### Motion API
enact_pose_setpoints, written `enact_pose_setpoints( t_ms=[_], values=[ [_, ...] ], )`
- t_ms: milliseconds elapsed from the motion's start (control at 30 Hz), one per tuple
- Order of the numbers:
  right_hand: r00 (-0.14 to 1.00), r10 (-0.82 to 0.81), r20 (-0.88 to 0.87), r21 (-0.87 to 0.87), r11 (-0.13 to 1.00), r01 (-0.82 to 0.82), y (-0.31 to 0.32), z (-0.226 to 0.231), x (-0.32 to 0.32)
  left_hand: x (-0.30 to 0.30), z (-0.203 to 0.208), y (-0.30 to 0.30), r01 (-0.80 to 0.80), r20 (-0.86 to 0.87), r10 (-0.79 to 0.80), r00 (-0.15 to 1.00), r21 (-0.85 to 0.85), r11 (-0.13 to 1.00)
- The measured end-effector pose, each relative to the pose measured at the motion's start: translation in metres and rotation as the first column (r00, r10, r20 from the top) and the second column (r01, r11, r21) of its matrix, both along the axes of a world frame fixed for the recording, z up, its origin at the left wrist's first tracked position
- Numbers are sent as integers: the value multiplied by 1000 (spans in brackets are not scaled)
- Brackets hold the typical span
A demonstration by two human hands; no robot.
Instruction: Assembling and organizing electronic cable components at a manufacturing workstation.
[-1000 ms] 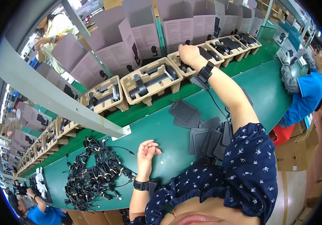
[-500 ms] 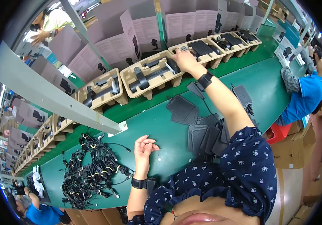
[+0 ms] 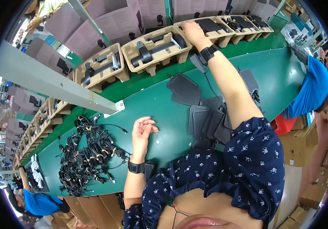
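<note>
My right hand (image 3: 193, 33) reaches out to the left end of a cardboard-coloured moulded tray (image 3: 225, 38). Its fingers bend down into the tray, and whatever lies under them is hidden. A flat black panel (image 3: 208, 24) sits in the same tray, beside my hand. My left hand (image 3: 143, 131) rests over the green table with loosely curled fingers, slightly apart and holding nothing. Left of it lies a heap of tied black cables (image 3: 91, 152). Between my arms are several dark flat pads (image 3: 183, 87), some stacked, and a small black piece with a cord (image 3: 198, 63).
Another moulded tray (image 3: 154, 63) holds a black stand with a ribbed column. More trays line the green ledge, with printed open boxes (image 3: 83, 34) behind. A grey metal post (image 3: 57, 76) crosses at left. Co-workers in blue (image 3: 313, 91) sit at both ends.
My right hand has shifted from the gap between two trays further onto the right one. The whole view has tilted, so the trays sit higher. The right co-worker has leaned away.
</note>
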State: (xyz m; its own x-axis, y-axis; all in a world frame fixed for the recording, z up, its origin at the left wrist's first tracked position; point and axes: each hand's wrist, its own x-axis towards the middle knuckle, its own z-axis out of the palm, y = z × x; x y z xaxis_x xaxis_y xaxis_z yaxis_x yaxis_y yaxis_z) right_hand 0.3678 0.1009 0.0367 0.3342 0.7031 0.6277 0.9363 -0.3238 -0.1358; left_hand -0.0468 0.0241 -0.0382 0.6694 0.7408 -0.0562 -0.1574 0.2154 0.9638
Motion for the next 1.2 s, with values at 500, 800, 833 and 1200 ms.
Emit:
enact_pose_setpoints(
  t_ms=[500,800,833,1200],
  values=[
    [793,542,-276,-756,387,-528,-130,-4,-131,1,-25,-8,-4,73,2,997,24,1000],
    [796,507,-331,-660,478,-579,-123,-22,-124,1,-31,-17,-11,116,12,993,-17,1000],
    [813,448,-371,-647,504,-573,-119,-10,-127,0,-34,-17,-13,105,15,994,-18,1000],
    [871,337,358,210,880,-427,-86,84,-68,6,-43,-26,-10,144,20,989,-73,997]
  ],
)
